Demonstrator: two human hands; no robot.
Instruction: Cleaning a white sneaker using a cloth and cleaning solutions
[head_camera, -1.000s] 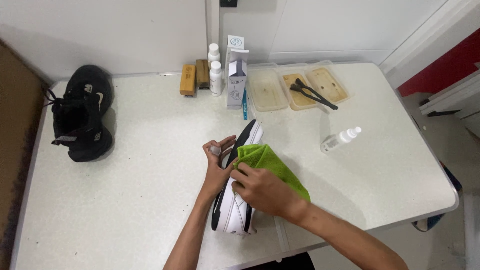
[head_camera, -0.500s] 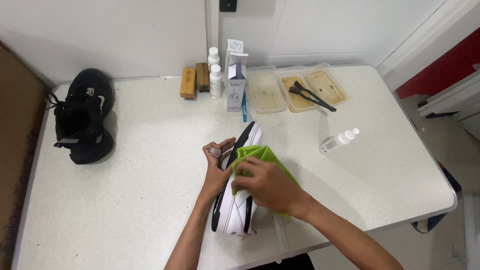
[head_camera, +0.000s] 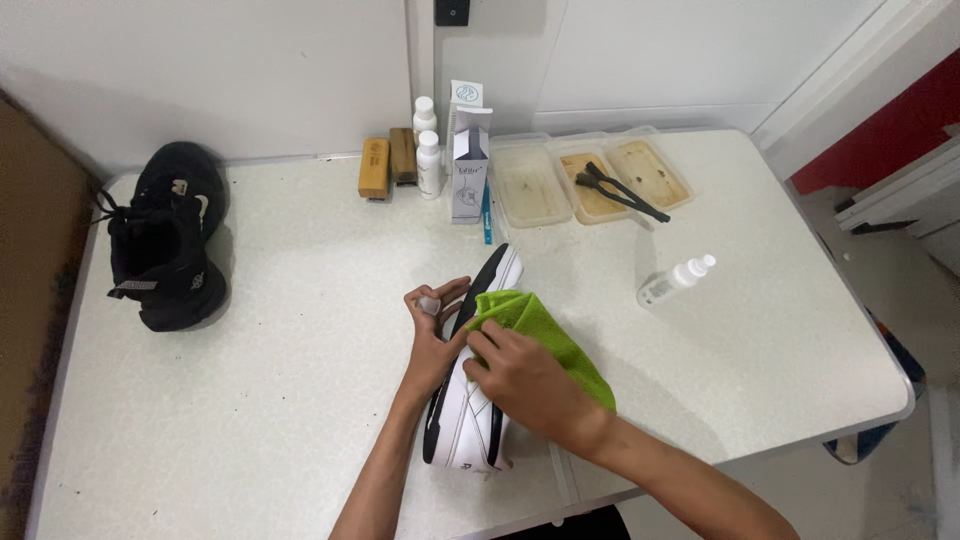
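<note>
Now the left hand (head_camera: 437, 335) steadies a white leather sneaker (head_camera: 470, 400) on its side, seemingly gripping it; right hand (head_camera: 525, 375) presses a bright green cloth (head_camera: 550, 335) against it.

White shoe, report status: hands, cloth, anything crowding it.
Left hand steadies the white shoe, tipped on its side. Right hand presses the green cloth on its upper. Spray bottle lies apart to the right, black shoes far left.
</note>
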